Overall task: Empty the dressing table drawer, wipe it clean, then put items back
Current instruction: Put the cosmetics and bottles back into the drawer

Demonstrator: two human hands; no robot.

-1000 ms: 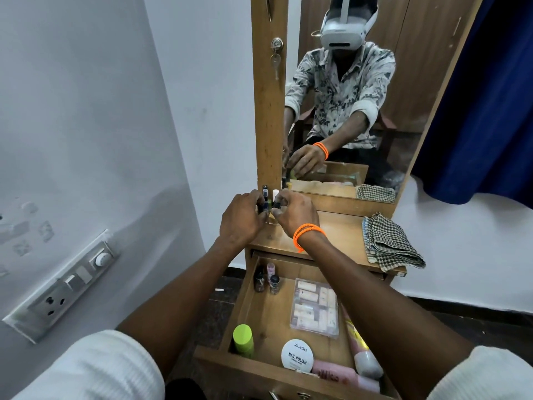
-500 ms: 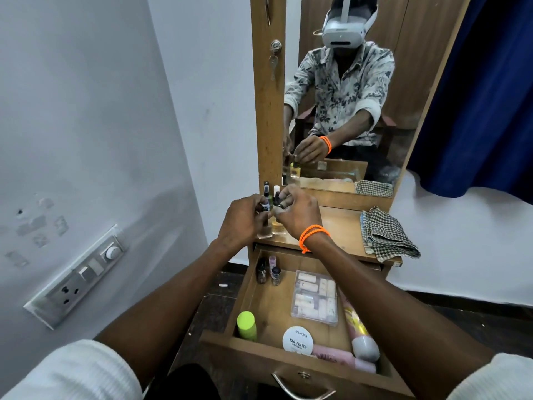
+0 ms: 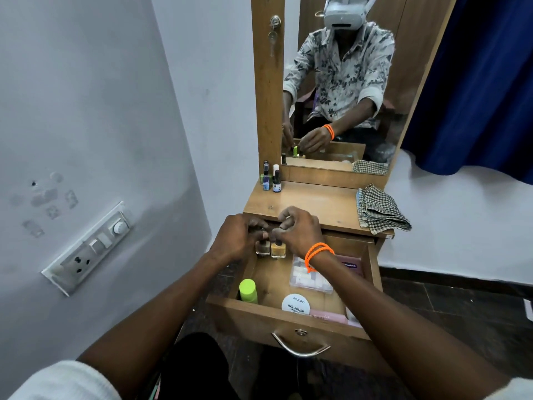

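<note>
Head view: I see the drawer [image 3: 291, 320] pulled open below the tabletop [image 3: 314, 200]. Left hand [image 3: 236, 239] pinches the cap of a brownish nail polish bottle [image 3: 262, 247] at the drawer's back left corner; right hand [image 3: 300, 230] pinches the cap of a yellow nail polish bottle [image 3: 278, 249] touching beside it. Inside the drawer: a green-capped bottle [image 3: 248, 290], a round nail polish tin [image 3: 296, 304], a clear plastic box [image 3: 310, 280]. Small bottles [image 3: 271, 180] stand at the tabletop's back left; a checked cloth [image 3: 380, 210] lies folded at its right edge.
</note>
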